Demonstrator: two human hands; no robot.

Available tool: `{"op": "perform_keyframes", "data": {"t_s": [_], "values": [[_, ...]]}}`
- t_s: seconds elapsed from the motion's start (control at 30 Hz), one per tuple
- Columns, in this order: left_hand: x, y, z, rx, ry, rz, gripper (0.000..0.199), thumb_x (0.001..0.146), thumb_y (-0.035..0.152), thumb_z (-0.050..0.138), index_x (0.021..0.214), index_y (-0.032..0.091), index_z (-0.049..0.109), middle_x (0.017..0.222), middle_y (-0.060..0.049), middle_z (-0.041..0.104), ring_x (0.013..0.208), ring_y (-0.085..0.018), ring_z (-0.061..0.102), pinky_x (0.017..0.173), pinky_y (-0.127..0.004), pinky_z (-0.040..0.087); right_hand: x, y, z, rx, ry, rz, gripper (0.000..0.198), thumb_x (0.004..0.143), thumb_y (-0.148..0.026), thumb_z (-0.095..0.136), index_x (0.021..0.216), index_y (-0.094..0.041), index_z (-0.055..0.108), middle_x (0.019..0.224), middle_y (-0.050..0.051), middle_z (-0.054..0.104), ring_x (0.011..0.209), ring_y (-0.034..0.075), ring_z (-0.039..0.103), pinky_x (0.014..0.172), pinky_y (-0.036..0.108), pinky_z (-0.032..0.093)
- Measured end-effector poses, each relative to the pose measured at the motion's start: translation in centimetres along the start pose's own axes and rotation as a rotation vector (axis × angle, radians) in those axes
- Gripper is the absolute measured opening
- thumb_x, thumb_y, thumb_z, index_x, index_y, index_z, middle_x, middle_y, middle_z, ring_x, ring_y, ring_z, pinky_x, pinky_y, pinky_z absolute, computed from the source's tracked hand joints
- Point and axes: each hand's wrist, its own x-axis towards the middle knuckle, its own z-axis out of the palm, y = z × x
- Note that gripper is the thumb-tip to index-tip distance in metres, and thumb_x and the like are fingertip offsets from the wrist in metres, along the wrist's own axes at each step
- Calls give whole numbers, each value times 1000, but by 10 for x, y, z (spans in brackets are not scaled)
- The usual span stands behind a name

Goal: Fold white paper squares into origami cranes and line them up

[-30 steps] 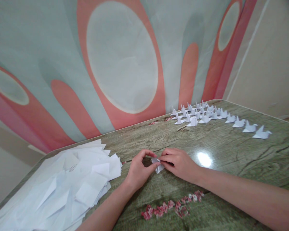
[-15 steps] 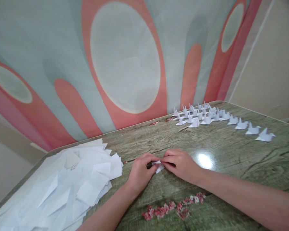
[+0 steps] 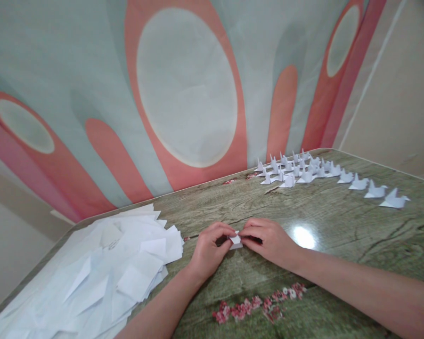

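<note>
Between my two hands, low over the middle of the table, is a small piece of folded white paper [image 3: 236, 240]. My left hand [image 3: 212, 247] pinches its left side between thumb and fingers. On the right side, the fingertips of my right hand [image 3: 263, 238] are closed on its edge. The fingers hide both ends of the paper, so its full shape cannot be made out.
A broad heap of loose white paper sheets [image 3: 137, 278] covers the table's left side. Several folded white paper birds [image 3: 305, 175] stand in rows at the back right. The wood-patterned table [image 3: 325, 287] meets a coral-and-grey patterned wall [image 3: 257, 94] behind.
The folded paper has turned between my fingers and now shows a wider, flatter face. My right fingertips have shifted slightly to the right. The whole view has moved a little.
</note>
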Motion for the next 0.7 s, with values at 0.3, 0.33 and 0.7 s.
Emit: {"op": "perform_keyframes", "data": {"t_s": [0.3, 0.33, 0.7], "values": [[-1, 2, -2, -53, 88, 100, 13, 74, 9, 62, 81, 19, 66, 89, -4, 64, 83, -14, 60, 77, -27, 46, -1, -2, -6, 179, 95, -43, 18, 82, -24, 56, 98, -20, 64, 90, 4, 65, 78, 14, 60, 71, 25, 48], [-1, 3, -2, -52, 93, 107, 12, 74, 10, 62, 81, 19, 66, 89, -4, 64, 83, -14, 60, 77, -27, 46, -1, -3, -6, 187, 103, -51, 19, 82, -24, 56, 99, -20, 64, 91, 5, 66, 78, 14, 61, 71, 25, 48], [-1, 4, -3, -72, 85, 100, 11, 74, 11, 62, 82, 18, 67, 85, -5, 65, 82, -15, 61, 76, -28, 47, -1, -2, -6, 315, 90, -46, 18, 82, -24, 55, 98, -20, 64, 88, 5, 66, 77, 14, 61, 71, 25, 49]]}}
